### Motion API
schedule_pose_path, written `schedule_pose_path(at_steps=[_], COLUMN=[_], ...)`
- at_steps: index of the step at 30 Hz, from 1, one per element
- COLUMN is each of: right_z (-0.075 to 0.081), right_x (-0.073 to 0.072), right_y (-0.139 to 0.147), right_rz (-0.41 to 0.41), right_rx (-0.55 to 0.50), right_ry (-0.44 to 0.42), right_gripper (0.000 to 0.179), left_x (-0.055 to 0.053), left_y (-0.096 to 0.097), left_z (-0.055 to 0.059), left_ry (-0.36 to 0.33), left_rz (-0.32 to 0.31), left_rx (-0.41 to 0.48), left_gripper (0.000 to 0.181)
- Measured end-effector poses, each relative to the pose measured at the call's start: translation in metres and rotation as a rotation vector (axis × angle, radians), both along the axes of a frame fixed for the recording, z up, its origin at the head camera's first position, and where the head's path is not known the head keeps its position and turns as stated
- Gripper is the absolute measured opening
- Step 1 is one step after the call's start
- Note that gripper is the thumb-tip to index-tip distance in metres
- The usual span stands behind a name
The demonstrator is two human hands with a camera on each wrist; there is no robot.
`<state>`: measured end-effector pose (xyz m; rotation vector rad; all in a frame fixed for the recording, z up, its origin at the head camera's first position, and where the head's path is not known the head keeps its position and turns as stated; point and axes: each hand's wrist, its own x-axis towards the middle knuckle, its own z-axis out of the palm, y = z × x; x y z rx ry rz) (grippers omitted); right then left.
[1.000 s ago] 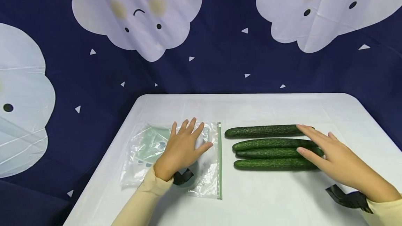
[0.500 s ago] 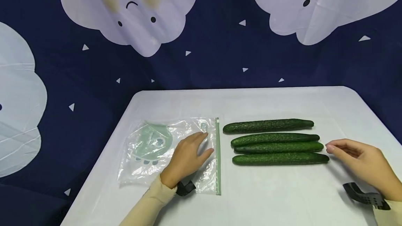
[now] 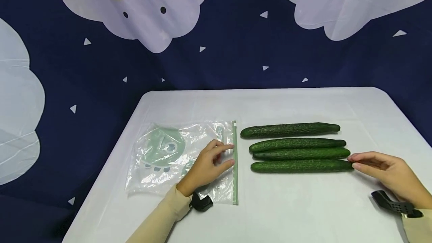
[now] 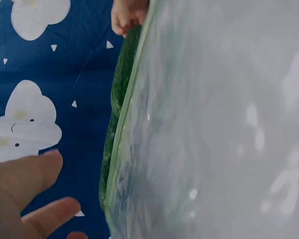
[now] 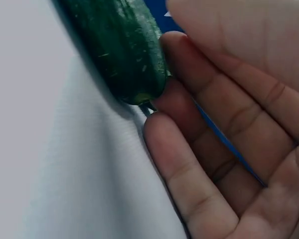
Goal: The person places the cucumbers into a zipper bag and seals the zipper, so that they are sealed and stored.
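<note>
Four would exceed the count, so several green cucumbers lie side by side on the white table, the farthest one slightly apart. At their right ends is my right hand, its fingertips right at the end of the nearest cucumber. The right wrist view has that cucumber end beside loosely bent fingers, with the thumb above. My left hand is over the clear zip bag, thumb and forefinger spread near its green zip edge. Nothing is between those fingers.
The white table has rounded far corners. Behind it hangs a dark blue cloth with white clouds and small triangles. Black straps sit on both wrists.
My right hand has drawn back from over the cucumbers to their right ends, its fingers bending. The left hand has come down toward the zip edge, fingers less spread. The head view has tilted slightly.
</note>
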<state>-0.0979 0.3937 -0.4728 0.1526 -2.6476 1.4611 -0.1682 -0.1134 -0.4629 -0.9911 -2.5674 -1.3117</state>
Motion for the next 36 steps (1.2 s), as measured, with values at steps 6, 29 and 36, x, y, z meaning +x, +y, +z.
schedule_pose_path(at_steps=[6,29,36], right_z=[0.004,0.001,0.005], right_x=[-0.002,-0.006,0.0], right_y=[-0.005,-0.015,-0.012], right_rz=[0.02,0.029,0.006], right_rx=[0.087,0.151,0.13], right_ry=[-0.058,-0.07,-0.077], right_gripper=[0.035,0.039,0.039], left_x=[-0.002,0.007,0.01], left_y=[0.0,0.005,0.015], left_z=[-0.005,-0.009,-0.003], left_ry=[-0.019,0.049,0.09], left_rz=[-0.073,-0.063,-0.014], left_rx=[-0.01,-0.234,-0.274], left_gripper=[0.044,0.041,0.039])
